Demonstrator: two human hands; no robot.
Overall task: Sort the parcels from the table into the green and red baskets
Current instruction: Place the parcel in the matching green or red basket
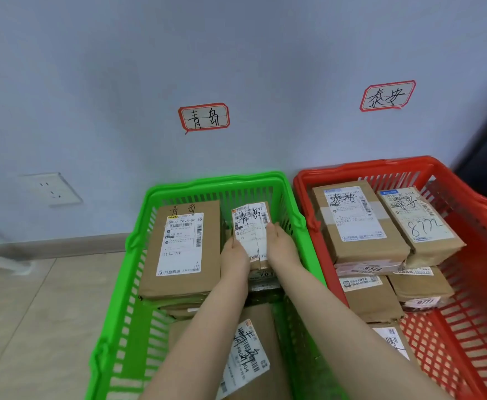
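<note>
Left edge: wall socket (52, 189) on the wall (236, 53), tiled floor (20, 313) below it.

Green basket (216, 180) sits on the floor against the wall, with the hand-written 青岛 sign (204, 116) above it. Inside, back left: large brown parcel (183, 246), label up, lying on top of other boxes.

Just right of that is the small parcel (252, 235), in the back-right part of the green basket, white label up and creased. Both arms reach in from the near side. The left grip (235, 256) is on the parcel's near-left edge and the right grip (282, 245) is on its right edge, so the parcel is clamped between the two. Both grips are closed on it. Right fingers run forward along the side. Left fingers are mostly hidden behind the hand, so the wrap is probably thumb over and fingers under, but not confirmed. Can't tell if the parcel rests on the boxes under it or is just above them.

Near end of the green basket, under the forearms: another labelled parcel (254, 356), lying flat.

Red basket (380, 166) touches the green one on its right, below the 泰安 sign (388, 95). It holds two top parcels (357, 223) side by side, stacked on lower parcels (369, 298).
</note>
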